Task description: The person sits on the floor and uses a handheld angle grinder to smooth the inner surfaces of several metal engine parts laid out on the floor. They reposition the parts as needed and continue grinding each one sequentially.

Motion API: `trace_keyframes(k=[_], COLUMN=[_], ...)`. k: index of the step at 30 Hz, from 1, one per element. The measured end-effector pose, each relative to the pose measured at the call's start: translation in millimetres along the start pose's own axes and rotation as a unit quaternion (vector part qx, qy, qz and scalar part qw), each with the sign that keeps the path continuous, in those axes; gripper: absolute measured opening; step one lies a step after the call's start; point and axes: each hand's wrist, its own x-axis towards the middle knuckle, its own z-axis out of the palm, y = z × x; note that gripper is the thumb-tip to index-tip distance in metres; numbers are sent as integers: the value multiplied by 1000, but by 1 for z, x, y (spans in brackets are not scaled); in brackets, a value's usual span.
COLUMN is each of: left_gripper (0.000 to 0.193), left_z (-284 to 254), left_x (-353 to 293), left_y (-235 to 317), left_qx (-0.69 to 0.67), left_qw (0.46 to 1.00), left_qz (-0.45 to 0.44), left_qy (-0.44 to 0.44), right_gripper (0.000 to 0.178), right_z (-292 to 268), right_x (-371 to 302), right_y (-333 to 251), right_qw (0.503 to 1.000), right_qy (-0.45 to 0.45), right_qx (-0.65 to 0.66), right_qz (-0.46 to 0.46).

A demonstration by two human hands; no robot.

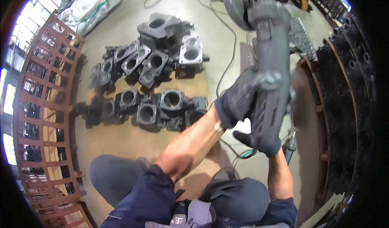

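Note:
A large dark angle grinder (272, 53) is raised in front of me on the right, its guarded disc end pointing away and its tail towards me. In a dark glove, my left hand (239, 98) grips the left side of its body, near the middle. My right hand (265, 145), gloved too, is closed around the tail end, thumb on the left. Some finger parts are hidden behind the tool. To the left, several dark metal castings with round bores, such as a flanged casting (146, 113), lie apart from both hands. One light-faced casting (191, 49) stands among them.
The castings rest on a brown cardboard sheet (117, 145). A brown slatted rack (50, 118) stands at left, a dark rack of metal parts (344, 106) at right. A black cable (233, 51) crosses the floor. Another tool (289, 147) lies beside my right wrist. White sacks (91, 7) sit far left.

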Motion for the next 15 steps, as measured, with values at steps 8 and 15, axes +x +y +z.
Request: trace_keyframes(k=[8, 15], left_gripper=[45, 46], left_z=[14, 14], left_x=[-15, 0], left_y=[-16, -3], left_qx=[-8, 297], left_qw=[998, 951], left_qz=[-39, -42], left_qy=[-47, -79], right_gripper=[58, 57], right_z=[-66, -97], right_x=[40, 43], right_y=[-73, -37], right_qw=[721, 934], right_qy=[102, 141], right_qx=[681, 329], right_qz=[76, -12])
